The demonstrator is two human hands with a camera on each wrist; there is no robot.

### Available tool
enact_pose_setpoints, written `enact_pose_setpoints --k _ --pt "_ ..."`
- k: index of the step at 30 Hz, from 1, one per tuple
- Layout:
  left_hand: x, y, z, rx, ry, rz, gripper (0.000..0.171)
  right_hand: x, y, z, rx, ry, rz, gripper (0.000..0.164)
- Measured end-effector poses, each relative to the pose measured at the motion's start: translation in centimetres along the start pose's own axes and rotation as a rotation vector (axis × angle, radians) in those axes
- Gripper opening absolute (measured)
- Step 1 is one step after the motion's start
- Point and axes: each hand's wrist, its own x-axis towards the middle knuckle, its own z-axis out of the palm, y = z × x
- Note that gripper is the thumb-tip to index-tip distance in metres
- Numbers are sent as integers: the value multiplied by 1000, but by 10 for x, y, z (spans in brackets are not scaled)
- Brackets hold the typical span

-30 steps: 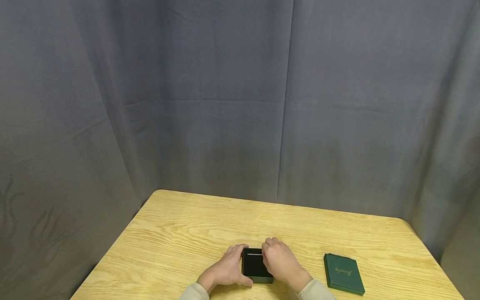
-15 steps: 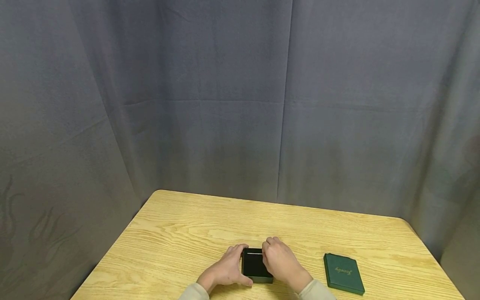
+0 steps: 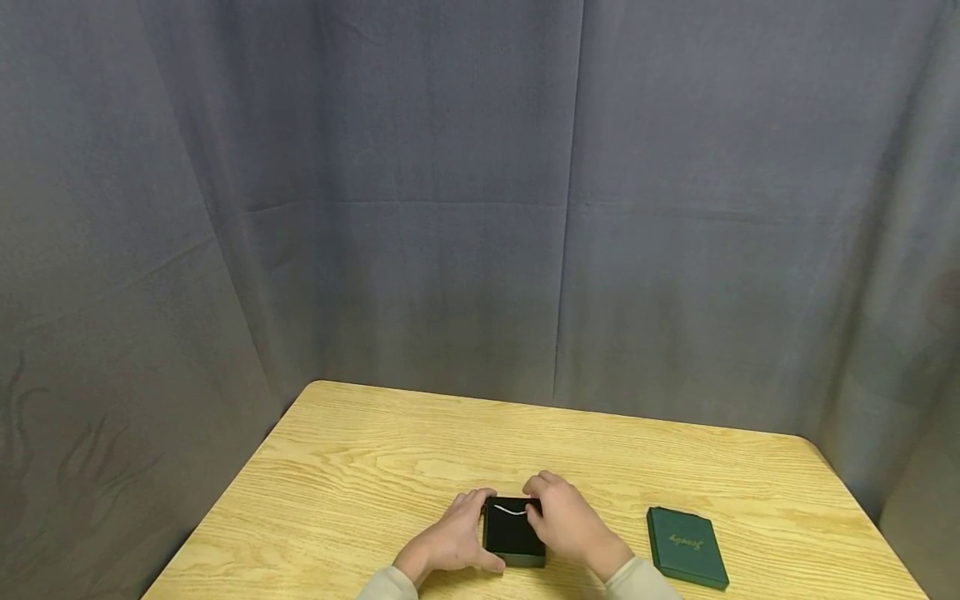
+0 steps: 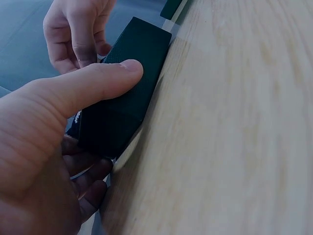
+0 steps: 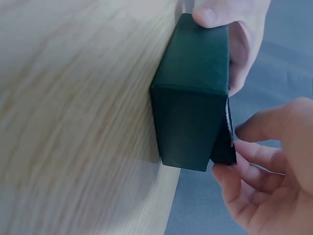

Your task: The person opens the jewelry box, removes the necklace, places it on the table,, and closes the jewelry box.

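A small dark green jewelry box (image 3: 519, 561) sits at the table's near middle, its top uncovered. My left hand (image 3: 453, 535) grips it from the left, thumb on the near wall and fingers at the far side. Inside lies a black insert pad (image 3: 512, 533) with a thin silver chain (image 3: 512, 511) across its far part. In the right wrist view the pad (image 5: 224, 151) tilts up out of the box at one end. My right hand (image 3: 572, 523) pinches that raised end between thumb and fingers; the chain (image 5: 228, 122) runs toward the fingertips.
A green box lid (image 3: 687, 546) with gold lettering lies flat to the right of the hands. The wooden table (image 3: 420, 425) has a rounded far edge, and a grey curtain (image 3: 450, 250) hangs behind it.
My right hand has shifted slightly right, and the pad's right end has risen out of the box. The chain, straight before, now sags in a curve. The left hand stays put.
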Motion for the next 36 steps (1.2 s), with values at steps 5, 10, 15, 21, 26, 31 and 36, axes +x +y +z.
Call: enact_pose_setpoints --k 5,10,15,21,26,31,36 --pt "0 -1 1 -13 -3 -5 97 -1 3 -2 86 -13 26 10" --pt "0 0 1 -2 9 8 98 -3 7 -4 192 -11 29 10" --pt "0 1 1 5 16 12 98 -4 11 -5 258 -46 57 10" --pt "-1 2 1 9 20 10 98 -6 16 -6 283 -89 63 15" --pt "-2 2 2 5 26 9 98 -7 17 -8 285 -93 41 15" --pt "-2 1 1 3 23 15 98 -8 17 -9 311 -105 31 14" --pt "0 -1 0 3 21 33 97 -9 17 -12 349 -118 24 14"
